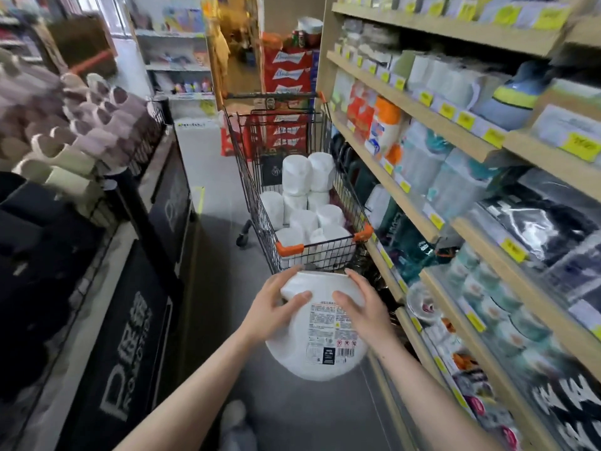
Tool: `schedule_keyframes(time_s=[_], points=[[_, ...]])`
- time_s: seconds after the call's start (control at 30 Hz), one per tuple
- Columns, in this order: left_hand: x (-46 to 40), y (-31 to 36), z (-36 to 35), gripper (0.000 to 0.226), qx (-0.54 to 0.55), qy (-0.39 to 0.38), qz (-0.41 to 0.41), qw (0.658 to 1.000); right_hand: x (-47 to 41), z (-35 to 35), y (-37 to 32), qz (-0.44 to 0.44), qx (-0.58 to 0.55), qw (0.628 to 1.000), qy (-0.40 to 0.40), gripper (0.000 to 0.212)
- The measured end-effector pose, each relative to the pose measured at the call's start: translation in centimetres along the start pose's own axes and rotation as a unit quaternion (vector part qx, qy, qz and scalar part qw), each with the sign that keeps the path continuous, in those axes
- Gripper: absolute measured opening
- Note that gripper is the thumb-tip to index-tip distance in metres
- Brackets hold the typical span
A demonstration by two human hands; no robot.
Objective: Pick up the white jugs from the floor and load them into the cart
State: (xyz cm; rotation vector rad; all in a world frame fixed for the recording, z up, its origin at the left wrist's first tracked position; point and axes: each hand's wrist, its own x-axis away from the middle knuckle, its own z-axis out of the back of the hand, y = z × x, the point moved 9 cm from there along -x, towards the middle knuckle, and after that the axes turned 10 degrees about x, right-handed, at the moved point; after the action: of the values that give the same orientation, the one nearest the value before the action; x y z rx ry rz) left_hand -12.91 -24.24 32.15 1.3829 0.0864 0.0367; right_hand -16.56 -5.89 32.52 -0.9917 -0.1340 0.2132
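Note:
A white jug with a printed label and barcode is held in the air just in front of the cart. My left hand grips its left side, thumb across the top face. My right hand grips its right side the same way. The wire shopping cart with orange corner caps stands straight ahead in the aisle. Several white jugs lie stacked inside it, piled higher toward the far end.
Wooden shelves of packaged goods line the right side, close to the cart. A black display counter with slippers runs along the left. Red boxes are stacked beyond the cart. My shoe shows on the grey floor below.

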Motion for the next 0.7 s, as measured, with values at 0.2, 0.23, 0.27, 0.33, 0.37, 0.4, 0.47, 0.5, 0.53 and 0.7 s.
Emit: schedule_keyframes(time_s=[0.2, 0.23, 0.27, 0.33, 0.37, 0.4, 0.47, 0.5, 0.53, 0.7], points=[[-13.0, -1.8, 7.4, 0.048, -0.001, -0.046, -0.015, 0.999, -13.0, -5.3, -1.0, -0.026, 0.001, 0.999, 0.04, 0.059], [-15.2, -2.2, 8.7, 0.053, -0.006, -0.053, -0.013, 0.999, -15.1, -6.2, -1.3, -0.032, 0.0, 0.999, 0.044, 0.058], [-17.3, -2.4, 10.1, 0.059, -0.011, -0.061, -0.014, 0.998, -17.1, -6.9, -1.9, -0.037, -0.001, 0.998, 0.048, 0.058], [-21.8, -2.6, 12.4, 0.067, -0.023, -0.076, -0.022, 0.997, -21.0, -8.0, -3.4, -0.043, -0.007, 0.997, 0.06, 0.065], [-23.9, -2.6, 13.4, 0.066, -0.028, -0.083, -0.026, 0.996, -22.8, -8.4, -4.2, -0.047, -0.012, 0.997, 0.066, 0.07], [-25.9, -2.5, 14.2, 0.063, -0.029, -0.091, -0.028, 0.995, -24.5, -8.7, -4.8, -0.054, -0.02, 0.996, 0.072, 0.073], [-29.5, -2.5, 15.5, 0.06, -0.029, -0.099, -0.03, 0.994, -28.0, -9.1, -6.0, -0.061, -0.029, 0.995, 0.079, 0.078], [-31.3, -2.7, 16.1, 0.062, -0.025, -0.098, -0.029, 0.994, -29.9, -9.2, -6.5, -0.06, -0.027, 0.994, 0.083, 0.079], [-33.0, -3.0, 16.7, 0.064, -0.014, -0.098, -0.027, 0.995, -31.7, -9.3, -6.9, -0.057, -0.024, 0.994, 0.086, 0.08], [-42.4, -4.7, 18.1, 0.059, -0.017, -0.114, -0.038, 0.993, -40.6, -9.9, -6.6, -0.05, -0.023, 0.994, 0.097, 0.08]])
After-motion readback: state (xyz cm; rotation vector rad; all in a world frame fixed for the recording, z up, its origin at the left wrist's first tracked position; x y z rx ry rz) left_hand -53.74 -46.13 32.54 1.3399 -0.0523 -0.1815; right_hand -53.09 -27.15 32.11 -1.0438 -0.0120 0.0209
